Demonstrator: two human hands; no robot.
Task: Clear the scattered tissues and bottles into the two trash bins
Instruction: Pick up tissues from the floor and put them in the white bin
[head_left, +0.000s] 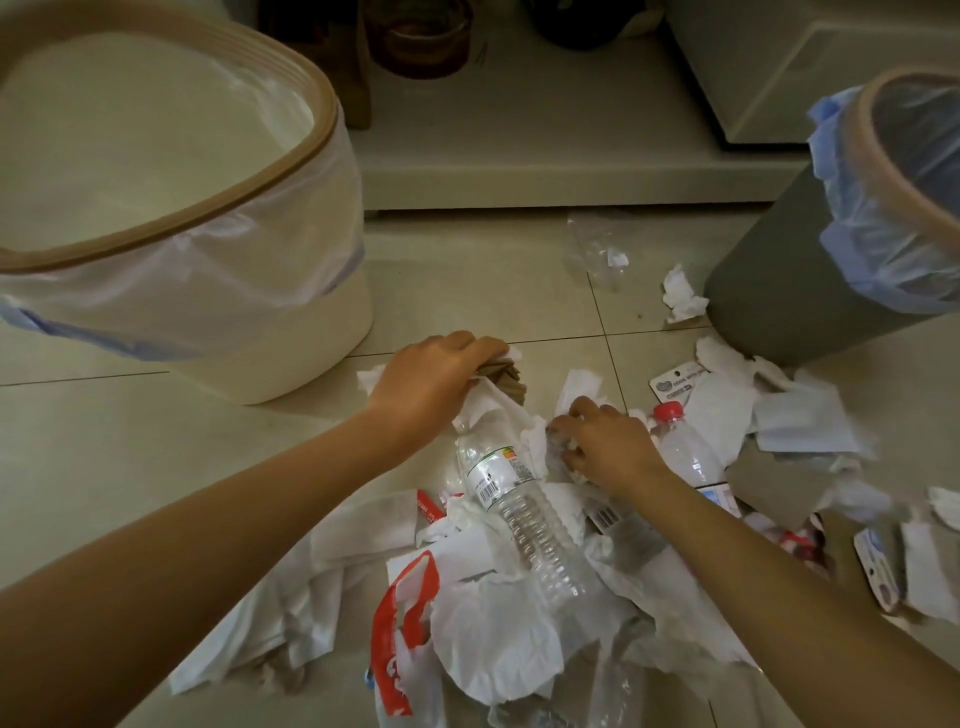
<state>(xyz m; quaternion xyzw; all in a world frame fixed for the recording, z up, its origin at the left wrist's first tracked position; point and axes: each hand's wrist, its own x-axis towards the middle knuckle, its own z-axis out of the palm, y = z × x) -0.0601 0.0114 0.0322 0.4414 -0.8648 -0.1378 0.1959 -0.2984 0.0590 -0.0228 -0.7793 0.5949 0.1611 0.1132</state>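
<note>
While both bare forearms reach forward over the tiled floor (130, 467), a heap of litter lies nearest the camera: a red-and-white plastic bag (402, 644) at the bottom edge, crumpled white tissues (498, 639) spread around it, and a clear ribbed plastic bottle (524, 514) lying on its side on top of the heap, its label end pointing away. Just beyond the bottle, the right hand (605, 444) has its fingers curled down into a wad of white tissue (537, 449) — its grip is narrow, pinching that tissue. To the right of that hand, touching the pile, lies a second clear bottle with a red cap (685, 447), with torn paper and a printed card (678, 384) beyond it. Further left and a little farther out, the left hand (434, 382) rests palm-down with its fingers curled round a crumpled brown paper (506, 379) — the grip is closed on it. Past the hands stand the two bins, well apart: a cream bin (291, 332) with a tan rim and a clear liner on the left, and a grey bin (769, 291) with a blue liner on the right. A single crumpled tissue (680, 296) lies just beside the grey bin's base.
</note>
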